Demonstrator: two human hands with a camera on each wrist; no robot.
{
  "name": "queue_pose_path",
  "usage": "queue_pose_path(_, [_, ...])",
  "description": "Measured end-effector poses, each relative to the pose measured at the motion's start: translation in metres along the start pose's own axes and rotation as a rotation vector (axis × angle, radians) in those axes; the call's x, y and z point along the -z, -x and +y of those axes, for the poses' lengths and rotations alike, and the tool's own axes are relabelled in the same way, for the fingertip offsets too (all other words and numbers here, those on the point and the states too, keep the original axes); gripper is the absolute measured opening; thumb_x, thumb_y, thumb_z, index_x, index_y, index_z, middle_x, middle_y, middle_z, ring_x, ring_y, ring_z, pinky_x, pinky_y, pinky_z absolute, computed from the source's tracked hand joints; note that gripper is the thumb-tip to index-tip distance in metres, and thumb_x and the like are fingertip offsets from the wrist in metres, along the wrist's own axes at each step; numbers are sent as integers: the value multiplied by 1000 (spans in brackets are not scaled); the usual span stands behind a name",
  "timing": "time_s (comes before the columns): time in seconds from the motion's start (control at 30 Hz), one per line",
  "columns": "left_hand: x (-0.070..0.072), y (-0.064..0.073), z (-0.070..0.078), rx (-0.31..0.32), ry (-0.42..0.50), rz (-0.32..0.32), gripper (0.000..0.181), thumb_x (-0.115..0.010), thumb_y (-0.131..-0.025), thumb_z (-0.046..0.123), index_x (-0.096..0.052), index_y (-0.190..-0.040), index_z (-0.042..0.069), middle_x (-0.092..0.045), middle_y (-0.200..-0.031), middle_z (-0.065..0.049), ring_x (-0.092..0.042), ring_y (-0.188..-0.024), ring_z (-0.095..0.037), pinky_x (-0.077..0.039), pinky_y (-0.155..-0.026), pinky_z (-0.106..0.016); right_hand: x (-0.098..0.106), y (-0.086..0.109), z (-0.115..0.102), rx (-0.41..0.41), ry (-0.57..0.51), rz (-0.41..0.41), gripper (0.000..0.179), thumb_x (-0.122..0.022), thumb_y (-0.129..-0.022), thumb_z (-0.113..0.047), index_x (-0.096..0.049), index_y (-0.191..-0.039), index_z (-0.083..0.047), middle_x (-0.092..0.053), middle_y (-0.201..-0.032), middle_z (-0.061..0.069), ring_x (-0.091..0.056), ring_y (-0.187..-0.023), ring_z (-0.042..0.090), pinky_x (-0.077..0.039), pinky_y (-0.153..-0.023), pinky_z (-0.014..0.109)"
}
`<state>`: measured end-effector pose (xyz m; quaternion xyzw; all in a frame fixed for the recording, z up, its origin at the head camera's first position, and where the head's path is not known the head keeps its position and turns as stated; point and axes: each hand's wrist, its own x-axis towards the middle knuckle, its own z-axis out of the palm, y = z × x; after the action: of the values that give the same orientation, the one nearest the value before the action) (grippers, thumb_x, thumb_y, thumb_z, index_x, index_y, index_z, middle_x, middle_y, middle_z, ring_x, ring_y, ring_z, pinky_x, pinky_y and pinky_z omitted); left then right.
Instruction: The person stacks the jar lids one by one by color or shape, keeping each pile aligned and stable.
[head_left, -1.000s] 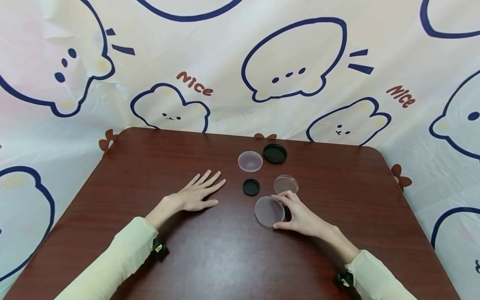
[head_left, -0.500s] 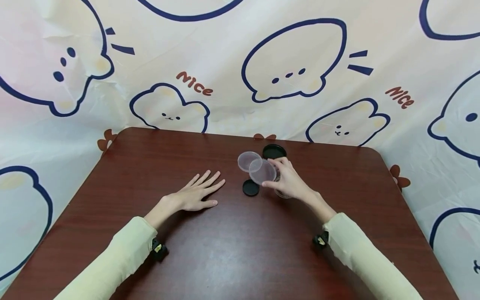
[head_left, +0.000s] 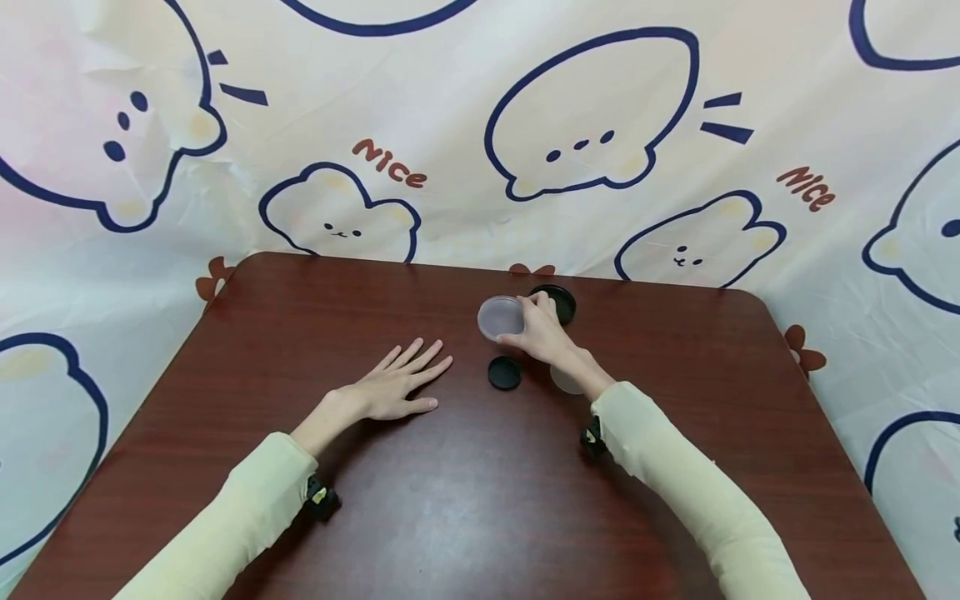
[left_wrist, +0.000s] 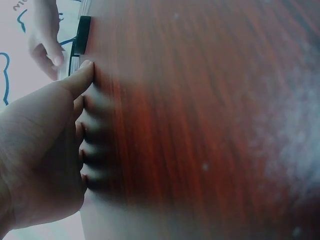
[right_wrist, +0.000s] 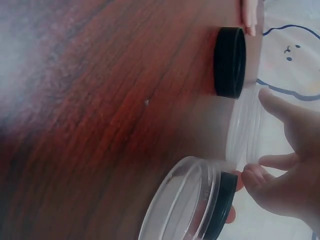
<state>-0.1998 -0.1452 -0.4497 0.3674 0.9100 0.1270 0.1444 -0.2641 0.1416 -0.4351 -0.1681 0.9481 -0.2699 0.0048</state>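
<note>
My right hand (head_left: 542, 327) pinches a clear round petri-dish piece (head_left: 500, 318) by its edge, thumb at the near side and fingers at the far side. The piece overlaps the spot of another clear dish at the back of the table. In the right wrist view, clear walls (right_wrist: 243, 127) show between thumb and fingertips. My left hand (head_left: 392, 392) lies flat on the table with fingers spread, holding nothing. A small black round dish (head_left: 504, 373) sits nearer me than the clear one.
A larger black dish (head_left: 567, 307) stands behind my right hand, partly hidden. Another clear dish (head_left: 564, 381) lies under my right wrist, mostly covered by it. The brown table (head_left: 420, 517) ends at a patterned cloth (head_left: 450, 225) at the back.
My right hand has carried the clear petri-dish piece away from me and to the left, from the table's middle onto the spot of the back clear dish. The left hand stays put.
</note>
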Motion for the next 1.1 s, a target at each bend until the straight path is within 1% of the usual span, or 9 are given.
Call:
queue_pose_path(0.13, [-1, -1, 0, -2, -9, 2, 68, -49, -99, 45, -21, -155, 19, -5, -161, -11, 0, -145, -37, -3, -112, -57, -2, -3, 1, -20, 20, -9, 80, -78, -82, -33, -42, -139, 10, -38, -128, 28, -36, -110, 38, -38, -90, 47])
queue_pose_path(0.3, [-2, 0, 2, -7, 2, 8, 67, -50, -99, 43, -23, -155, 17, -7, -161, -13, -2, -145, -39, -4, -112, -58, -4, -6, 2, -28, 25, -25, 78, -76, -84, -35, -43, -139, 9, -41, -128, 27, -35, -112, 37, -37, -90, 47])
queue_pose_path(0.53, [-3, -4, 3, -8, -16, 0, 67, -49, -99, 46, -21, -155, 20, -5, -161, -10, 0, -146, -36, -4, -113, -56, -6, -4, 4, -54, 35, -23, 90, -76, -84, -36, -29, -145, 12, -33, -132, 31, -34, -112, 39, -36, -93, 49])
queue_pose_path(0.63, [-3, -6, 4, -11, -17, 0, 67, -48, -100, 46, -21, -155, 21, -5, -162, -9, 0, -146, -35, -4, -113, -56, -6, -3, 4, -64, 25, -16, 91, -77, -84, -35, -28, -146, 11, -31, -133, 31, -32, -115, 41, -34, -95, 49])
queue_pose_path(0.77, [-2, -6, 5, -7, -20, -5, 67, -47, -100, 47, -21, -155, 21, -5, -162, -9, 0, -146, -35, -4, -113, -56, -4, -2, 5, -52, 17, -18, 91, -77, -83, -34, -28, -145, 12, -29, -134, 33, -31, -118, 42, -33, -96, 50])
queue_pose_path(0.87, [-3, -4, 4, -6, -19, 2, 67, -48, -100, 45, -22, -155, 20, -5, -161, -10, 0, -146, -36, -4, -112, -57, 0, -2, 6, -24, 1, -29, 91, -76, -84, -35, -28, -145, 12, -30, -135, 32, -30, -120, 41, -33, -96, 50])
queue_pose_path(1.0, [-3, -1, 3, -3, -13, 16, 67, -49, -99, 45, -22, -155, 19, -6, -161, -11, 0, -145, -37, -3, -112, -57, 8, 1, 11, 10, -42, -51, 87, -75, -85, -33, -30, -145, 11, -30, -139, 30, -29, -123, 39, -33, -97, 50])
queue_pose_path(1.1, [-2, 0, 1, -2, -11, 22, 67, -49, -100, 45, -23, -155, 19, -6, -161, -11, -1, -145, -37, -3, -112, -57, 16, 7, 17, 34, -70, -69, 83, -74, -86, -31, -33, -145, 9, -32, -139, 28, -31, -123, 38, -35, -98, 50])
